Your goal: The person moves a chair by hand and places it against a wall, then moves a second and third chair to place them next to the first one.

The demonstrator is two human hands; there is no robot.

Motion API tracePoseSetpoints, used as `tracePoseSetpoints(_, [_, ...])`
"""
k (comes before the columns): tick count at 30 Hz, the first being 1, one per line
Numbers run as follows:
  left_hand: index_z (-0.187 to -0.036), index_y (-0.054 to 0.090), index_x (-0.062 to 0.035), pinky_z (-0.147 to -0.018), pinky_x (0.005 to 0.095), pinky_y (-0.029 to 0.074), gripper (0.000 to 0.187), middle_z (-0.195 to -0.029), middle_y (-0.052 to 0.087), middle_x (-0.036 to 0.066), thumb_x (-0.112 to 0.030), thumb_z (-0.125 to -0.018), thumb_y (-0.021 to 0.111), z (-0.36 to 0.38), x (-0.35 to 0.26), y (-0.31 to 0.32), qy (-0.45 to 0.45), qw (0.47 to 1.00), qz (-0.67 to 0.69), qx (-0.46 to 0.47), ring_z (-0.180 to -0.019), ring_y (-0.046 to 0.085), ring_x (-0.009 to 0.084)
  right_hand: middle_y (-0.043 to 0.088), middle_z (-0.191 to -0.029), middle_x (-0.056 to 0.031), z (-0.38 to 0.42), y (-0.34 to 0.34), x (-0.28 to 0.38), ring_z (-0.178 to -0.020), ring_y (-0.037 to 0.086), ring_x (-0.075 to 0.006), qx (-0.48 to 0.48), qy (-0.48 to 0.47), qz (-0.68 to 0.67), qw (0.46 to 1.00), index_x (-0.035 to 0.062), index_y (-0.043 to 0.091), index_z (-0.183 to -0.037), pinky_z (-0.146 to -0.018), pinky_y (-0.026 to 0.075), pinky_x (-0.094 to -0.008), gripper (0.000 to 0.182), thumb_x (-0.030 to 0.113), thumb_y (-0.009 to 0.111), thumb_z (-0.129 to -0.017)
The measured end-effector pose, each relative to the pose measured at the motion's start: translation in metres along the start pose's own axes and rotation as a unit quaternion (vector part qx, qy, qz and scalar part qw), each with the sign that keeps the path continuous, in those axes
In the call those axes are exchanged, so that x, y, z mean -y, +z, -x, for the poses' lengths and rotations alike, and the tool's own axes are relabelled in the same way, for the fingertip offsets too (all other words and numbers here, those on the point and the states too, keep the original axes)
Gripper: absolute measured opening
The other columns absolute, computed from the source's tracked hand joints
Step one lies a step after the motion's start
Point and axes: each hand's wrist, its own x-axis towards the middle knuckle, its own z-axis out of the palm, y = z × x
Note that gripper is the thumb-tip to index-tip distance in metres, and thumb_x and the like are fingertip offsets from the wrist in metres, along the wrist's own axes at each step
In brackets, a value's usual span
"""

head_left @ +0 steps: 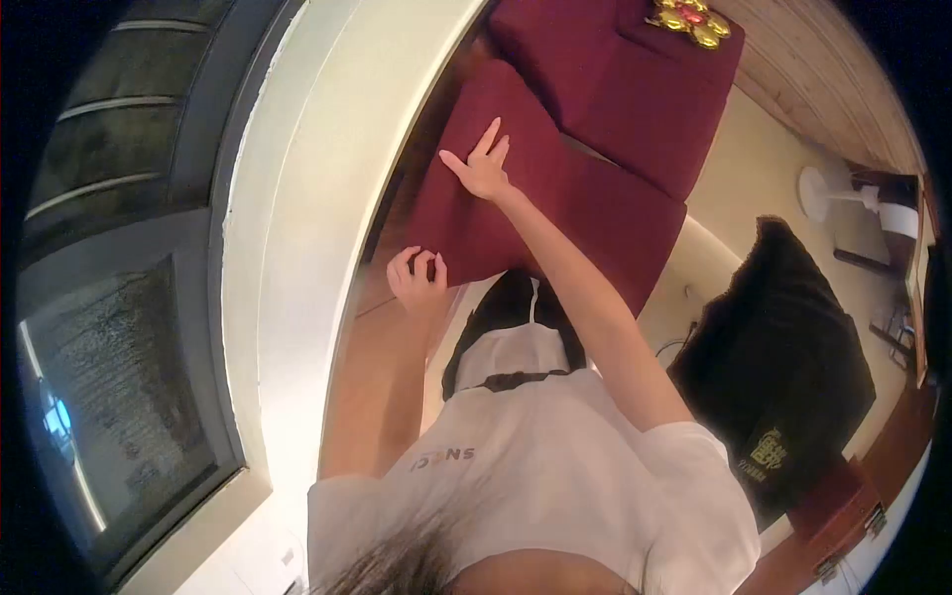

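Note:
A dark red sofa (605,213) with cushioned sections fills the upper middle of the head view. My right hand (481,171) lies flat on its nearer left cushion, fingers spread, holding nothing. At the lower left edge of that same cushion (516,119), my left hand (418,281) has its fingers curled over the border. The fingertips press on the red fabric there, and the part under them is hidden. My body in a white shirt bends forward, close to the sofa's front edge.
A shiny gold and red flower-shaped object (691,20) rests on the sofa's far end. A black cloth with gold lettering (783,367) covers something at the right. Near the wall stands a white fan (815,194). A window (119,367) and its pale sill (288,248) border the left.

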Motion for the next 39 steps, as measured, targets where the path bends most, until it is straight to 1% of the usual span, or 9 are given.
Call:
tracePoseSetpoints(2, [-0.078, 0.054, -0.0084, -0.069, 0.0393, 0.041, 0.02, -0.091, 0.052, 0.011, -0.008, -0.064, 0.068, -0.001, 0.006, 0.0, 0.003, 1.0, -0.009, 0.003, -0.083, 0.049, 0.0302, -0.011, -0.129, -0.043, -0.004, 0.0, 0.002, -0.122, -0.005, -0.0556, 0.001, -0.026, -0.061, 0.998, 0.0021, -0.025, -0.129, -0.101, 0.011, -0.0544, 0.114, 0.059, 0.055, -0.072])
tracePoseSetpoints(7, [-0.079, 0.052, -0.0078, -0.069, 0.0397, 0.04, 0.023, -0.092, 0.051, 0.012, -0.009, -0.064, 0.07, -0.002, 0.013, 0.003, -0.013, 1.0, -0.013, 0.008, -0.084, 0.049, 0.03, -0.016, -0.127, -0.0435, -0.003, 0.001, 0.006, -0.121, -0.009, -0.0564, 0.013, -0.016, -0.082, 0.996, 0.0016, -0.027, -0.127, -0.101, 0.008, -0.0548, 0.115, 0.055, 0.058, -0.073])
tracePoseSetpoints(10, [-0.08, 0.052, -0.0075, -0.071, 0.0398, 0.04, 0.024, -0.092, 0.051, 0.013, -0.009, -0.065, 0.07, -0.002, 0.016, 0.006, 0.003, 1.0, -0.025, 0.006, -0.084, 0.049, 0.0304, -0.019, -0.125, -0.0447, -0.007, -0.003, 0.005, -0.12, -0.012, -0.057, 0.027, -0.01, -0.088, 0.996, 0.0012, -0.03, -0.126, -0.101, 0.006, -0.0554, 0.115, 0.05, 0.06, -0.073])
tracePoseSetpoints(13, [-0.078, 0.051, -0.0076, -0.068, 0.0393, 0.042, 0.02, -0.091, 0.051, 0.01, -0.009, -0.067, 0.068, -0.006, 0.024, 0.007, 0.059, 0.998, -0.029, 0.013, -0.082, 0.05, 0.0294, -0.021, -0.123, -0.0462, -0.012, -0.005, 0.003, -0.119, -0.015, -0.0577, 0.045, -0.001, -0.128, 0.991, 0.0008, -0.031, -0.125, -0.1, 0.002, -0.0565, 0.118, 0.045, 0.064, -0.072])
tracePoseSetpoints(19, [-0.082, 0.053, -0.0067, -0.072, 0.0411, 0.04, 0.021, -0.093, 0.054, 0.012, -0.008, -0.069, 0.068, -0.027, 0.046, 0.025, 0.088, 0.994, -0.031, 0.048, -0.087, 0.05, 0.0317, -0.021, -0.121, -0.0469, -0.041, 0.0, 0.017, -0.118, -0.015, -0.0584, -0.01, -0.012, -0.118, 0.993, 0.0004, -0.032, -0.124, -0.099, -0.002, -0.0568, 0.123, 0.041, 0.069, -0.067])
tracePoseSetpoints(21, [-0.083, 0.053, -0.0068, -0.071, 0.0418, 0.04, 0.021, -0.093, 0.054, 0.013, -0.008, -0.069, 0.068, -0.032, 0.051, 0.029, 0.076, 0.996, -0.034, 0.03, -0.085, 0.05, 0.0317, -0.022, -0.123, -0.0453, -0.048, 0.007, 0.021, -0.119, -0.014, -0.0575, -0.037, -0.016, -0.109, 0.993, 0.0015, -0.031, -0.125, -0.099, -0.001, -0.0565, 0.124, 0.039, 0.071, -0.066])
tracePoseSetpoints(30, [-0.079, 0.05, -0.005, -0.071, 0.0405, 0.039, 0.021, -0.092, 0.052, 0.015, -0.006, -0.068, 0.068, -0.037, 0.044, 0.037, 0.053, 0.997, -0.053, 0.034, -0.084, 0.048, 0.0323, -0.023, -0.126, -0.0413, -0.051, -0.001, 0.02, -0.121, -0.016, -0.0541, -0.034, 0.008, -0.125, 0.991, 0.005, -0.032, -0.126, -0.1, 0.0, -0.056, 0.124, 0.038, 0.071, -0.066])
tracePoseSetpoints(36, [-0.074, 0.051, -0.0055, -0.071, 0.0407, 0.038, 0.015, -0.091, 0.052, 0.014, -0.011, -0.072, 0.065, -0.044, 0.03, 0.034, 0.003, 0.998, -0.063, 0.025, -0.085, 0.048, 0.031, -0.026, -0.126, -0.0394, -0.05, -0.007, 0.023, -0.121, -0.018, -0.0525, -0.016, -0.008, -0.15, 0.989, 0.0096, -0.032, -0.127, -0.099, -0.001, -0.0562, 0.123, 0.043, 0.071, -0.066])
tracePoseSetpoints(39, [-0.073, 0.051, -0.0057, -0.071, 0.041, 0.039, 0.015, -0.09, 0.052, 0.014, -0.013, -0.072, 0.064, -0.042, 0.027, 0.032, -0.013, 0.998, -0.065, 0.012, -0.085, 0.048, 0.0312, -0.024, -0.128, -0.0389, -0.041, -0.009, 0.022, -0.122, -0.016, -0.0519, -0.015, 0.012, -0.151, 0.988, 0.0114, -0.03, -0.128, -0.101, 0.0, -0.0536, 0.121, 0.04, 0.071, -0.067])
